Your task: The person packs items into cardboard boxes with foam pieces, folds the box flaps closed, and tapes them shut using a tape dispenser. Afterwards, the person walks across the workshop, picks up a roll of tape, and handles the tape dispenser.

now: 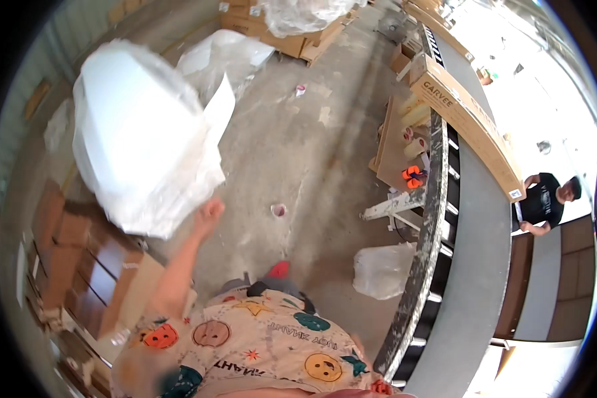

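Overhead, left hand (210,211) fisted beside crumpled white plastic sheet (142,136) above concrete floor (298,152); right hand unseen.

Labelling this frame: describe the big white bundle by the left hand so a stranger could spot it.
Start at the bare concrete floor, then look to its upper left. There a bulky white plastic-wrapped bundle sits just above the raised left hand; whether the hand grips it is unclear. It is motion-blurred and far larger than the small clear bag beside the long grey table.
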Demonstrator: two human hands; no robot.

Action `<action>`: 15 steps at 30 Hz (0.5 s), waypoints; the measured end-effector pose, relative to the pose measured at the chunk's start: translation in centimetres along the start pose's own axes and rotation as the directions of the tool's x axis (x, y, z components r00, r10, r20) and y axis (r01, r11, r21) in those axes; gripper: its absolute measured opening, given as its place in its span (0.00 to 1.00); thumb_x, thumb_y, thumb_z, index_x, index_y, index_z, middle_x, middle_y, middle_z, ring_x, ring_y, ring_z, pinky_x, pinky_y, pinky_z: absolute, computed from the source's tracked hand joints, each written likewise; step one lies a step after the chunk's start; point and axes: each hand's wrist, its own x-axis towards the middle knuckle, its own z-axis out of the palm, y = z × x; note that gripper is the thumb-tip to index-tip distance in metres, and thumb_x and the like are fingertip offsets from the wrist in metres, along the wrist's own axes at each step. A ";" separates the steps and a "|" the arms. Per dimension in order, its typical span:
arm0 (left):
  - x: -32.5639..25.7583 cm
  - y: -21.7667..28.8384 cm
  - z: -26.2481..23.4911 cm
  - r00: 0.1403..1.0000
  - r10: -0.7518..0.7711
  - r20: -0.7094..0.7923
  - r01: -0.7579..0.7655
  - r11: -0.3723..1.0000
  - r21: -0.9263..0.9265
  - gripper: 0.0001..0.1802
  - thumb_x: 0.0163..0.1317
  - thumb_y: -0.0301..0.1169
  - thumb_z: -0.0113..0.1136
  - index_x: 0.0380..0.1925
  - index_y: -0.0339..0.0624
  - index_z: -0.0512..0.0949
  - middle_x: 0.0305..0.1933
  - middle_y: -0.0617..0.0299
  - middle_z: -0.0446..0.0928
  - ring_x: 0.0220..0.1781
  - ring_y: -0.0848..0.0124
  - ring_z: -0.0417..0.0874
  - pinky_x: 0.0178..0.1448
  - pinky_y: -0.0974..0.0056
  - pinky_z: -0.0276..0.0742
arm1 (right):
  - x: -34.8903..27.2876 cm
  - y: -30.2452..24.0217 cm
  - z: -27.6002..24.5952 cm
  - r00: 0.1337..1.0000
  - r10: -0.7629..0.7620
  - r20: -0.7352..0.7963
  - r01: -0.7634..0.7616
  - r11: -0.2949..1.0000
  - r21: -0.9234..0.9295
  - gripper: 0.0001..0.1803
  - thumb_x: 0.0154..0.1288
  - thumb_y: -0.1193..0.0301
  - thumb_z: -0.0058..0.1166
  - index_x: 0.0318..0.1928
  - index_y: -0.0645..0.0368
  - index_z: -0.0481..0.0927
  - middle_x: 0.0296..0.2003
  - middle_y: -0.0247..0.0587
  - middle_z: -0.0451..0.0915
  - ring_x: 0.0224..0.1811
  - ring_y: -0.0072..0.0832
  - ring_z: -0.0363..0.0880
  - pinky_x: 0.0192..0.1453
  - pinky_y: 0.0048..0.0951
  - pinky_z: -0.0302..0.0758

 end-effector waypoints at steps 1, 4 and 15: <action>1.0 -0.5 1.3 0.989 -0.031 0.148 0.024 0.999 0.046 0.25 0.64 0.46 0.54 0.56 0.43 0.73 0.55 0.48 0.76 0.59 0.58 0.76 0.63 0.56 0.69 | 1.8 1.8 -5.1 0.998 -0.065 0.009 0.066 0.985 -0.162 0.10 0.51 0.63 0.56 0.25 0.57 0.82 0.24 0.45 0.82 0.26 0.35 0.83 0.31 0.38 0.77; 2.2 -4.4 4.6 0.792 -0.296 0.534 -0.017 0.864 0.504 0.27 0.61 0.49 0.54 0.58 0.50 0.72 0.60 0.48 0.72 0.62 0.53 0.72 0.65 0.52 0.65 | 5.7 -3.9 -25.8 0.965 0.015 -0.262 -0.010 1.000 0.020 0.09 0.50 0.67 0.53 0.26 0.54 0.85 0.32 0.45 0.84 0.36 0.40 0.84 0.38 0.40 0.79; 19.8 -15.6 2.1 0.539 -0.769 0.344 0.152 0.490 0.859 0.29 0.55 0.52 0.58 0.47 0.39 0.79 0.47 0.46 0.79 0.50 0.50 0.79 0.56 0.53 0.73 | 7.2 -27.4 -83.9 0.484 -0.190 -0.854 0.504 0.859 0.095 0.18 0.61 0.60 0.52 0.46 0.57 0.81 0.45 0.50 0.81 0.49 0.46 0.79 0.53 0.40 0.76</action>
